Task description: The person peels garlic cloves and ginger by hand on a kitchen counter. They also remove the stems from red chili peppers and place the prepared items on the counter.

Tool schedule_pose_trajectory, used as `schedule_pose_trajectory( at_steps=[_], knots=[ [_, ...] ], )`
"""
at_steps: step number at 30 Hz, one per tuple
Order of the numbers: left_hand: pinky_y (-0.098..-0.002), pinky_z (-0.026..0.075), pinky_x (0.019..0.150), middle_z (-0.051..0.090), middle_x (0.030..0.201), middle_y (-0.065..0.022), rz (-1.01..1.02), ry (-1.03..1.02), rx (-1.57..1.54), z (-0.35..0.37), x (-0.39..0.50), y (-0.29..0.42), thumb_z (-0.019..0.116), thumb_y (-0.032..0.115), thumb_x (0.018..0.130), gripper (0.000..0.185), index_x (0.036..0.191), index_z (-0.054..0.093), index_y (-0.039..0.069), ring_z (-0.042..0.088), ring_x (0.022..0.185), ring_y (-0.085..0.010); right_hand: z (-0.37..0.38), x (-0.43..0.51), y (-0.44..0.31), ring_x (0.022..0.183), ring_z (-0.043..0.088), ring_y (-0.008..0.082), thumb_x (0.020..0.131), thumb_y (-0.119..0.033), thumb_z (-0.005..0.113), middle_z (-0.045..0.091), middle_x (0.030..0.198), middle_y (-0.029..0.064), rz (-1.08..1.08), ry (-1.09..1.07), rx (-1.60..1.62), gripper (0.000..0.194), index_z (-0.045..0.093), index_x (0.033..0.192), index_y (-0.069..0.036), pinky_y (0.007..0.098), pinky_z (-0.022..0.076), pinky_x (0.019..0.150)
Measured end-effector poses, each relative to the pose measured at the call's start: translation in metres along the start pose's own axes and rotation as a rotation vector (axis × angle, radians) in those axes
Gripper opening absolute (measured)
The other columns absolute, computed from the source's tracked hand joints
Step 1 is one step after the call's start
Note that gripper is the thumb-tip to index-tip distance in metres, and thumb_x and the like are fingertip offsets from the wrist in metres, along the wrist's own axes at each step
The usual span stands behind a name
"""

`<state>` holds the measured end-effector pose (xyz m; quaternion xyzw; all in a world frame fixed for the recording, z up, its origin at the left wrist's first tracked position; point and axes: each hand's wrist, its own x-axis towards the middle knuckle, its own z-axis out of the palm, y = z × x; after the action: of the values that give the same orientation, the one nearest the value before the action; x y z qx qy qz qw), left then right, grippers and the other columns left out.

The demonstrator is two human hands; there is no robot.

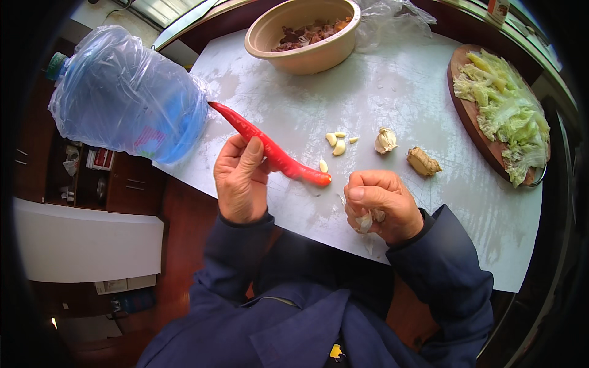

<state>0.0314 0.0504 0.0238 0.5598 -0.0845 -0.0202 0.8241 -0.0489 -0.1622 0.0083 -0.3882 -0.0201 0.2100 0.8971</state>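
Observation:
My left hand [242, 181] pinches a long red chili pepper [280, 158] between thumb and fingers. The pepper slants across the table, its pointed tip up and left, its blunt end with a small pale spot toward my right hand [379, 202]. That hand is curled, thumb pressed against the index finger; whether anything small is inside is hidden. Papery garlic skins [365, 222] show at its lower fingers, and I cannot tell if they are held or lying behind. Several peeled garlic cloves [339, 147] lie beyond the pepper, beside a partly broken garlic bulb [385, 140] and a piece of ginger [423, 162].
A beige plastic basin [303, 62] with chopped meat [313, 34] stands at the table's far side, beside a crumpled clear plastic bag [389, 20]. Napa cabbage leaves [511, 115] cover a round wooden board [469, 103] at right. A plastic-wrapped large water bottle [129, 96] is at left.

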Motion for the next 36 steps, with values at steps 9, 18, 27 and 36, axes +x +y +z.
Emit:
schedule_pose_trajectory(
  at_steps=[9,18,27,36],
  knots=[
    [-0.0287,0.045,0.059,0.063,0.088,-0.0098,-0.182,-0.023,-0.115,0.021,0.000,-0.004,0.055,0.021,0.095,0.019,0.098,0.057,0.002,0.060,0.076,-0.0181,-0.002,0.001,-0.001,0.043,0.037,0.0077,0.090,-0.025,0.052,0.047,0.059,0.0030,0.034,0.139,0.048,0.026,0.051,0.071,-0.006,0.0229,0.0267,0.040],
    [-0.0341,0.058,0.061,0.064,0.088,-0.0111,-0.206,-0.062,-0.132,0.033,-0.010,-0.010,0.058,0.012,0.092,0.015,0.100,0.055,0.000,0.067,0.075,-0.0232,0.007,0.001,-0.003,0.045,0.038,0.0067,0.092,-0.034,0.052,0.047,0.061,0.0008,0.113,0.186,-0.191,0.033,0.056,0.078,-0.005,0.0222,0.0264,0.041],
    [-0.0286,0.052,0.062,0.063,0.088,-0.0110,-0.301,-0.059,-0.051,0.045,-0.015,-0.012,0.054,0.021,0.095,0.019,0.098,0.057,0.002,0.063,0.077,-0.0184,0.009,-0.003,-0.003,0.052,0.040,0.0039,0.095,-0.032,0.046,0.046,0.065,-0.0024,0.067,0.014,-0.292,0.029,0.054,0.082,-0.007,0.0200,0.0295,0.046],
    [-0.0310,0.053,0.072,0.063,0.087,-0.0123,-0.480,-0.170,-0.167,0.037,-0.014,-0.013,0.050,0.028,0.096,0.028,0.096,0.057,0.001,0.063,0.077,-0.0188,0.008,-0.002,0.002,0.060,0.040,0.0055,0.095,-0.020,0.043,0.045,0.069,-0.0024,-0.061,-0.065,-0.410,0.023,0.051,0.081,-0.004,0.0217,0.0345,0.055]
  ],
)
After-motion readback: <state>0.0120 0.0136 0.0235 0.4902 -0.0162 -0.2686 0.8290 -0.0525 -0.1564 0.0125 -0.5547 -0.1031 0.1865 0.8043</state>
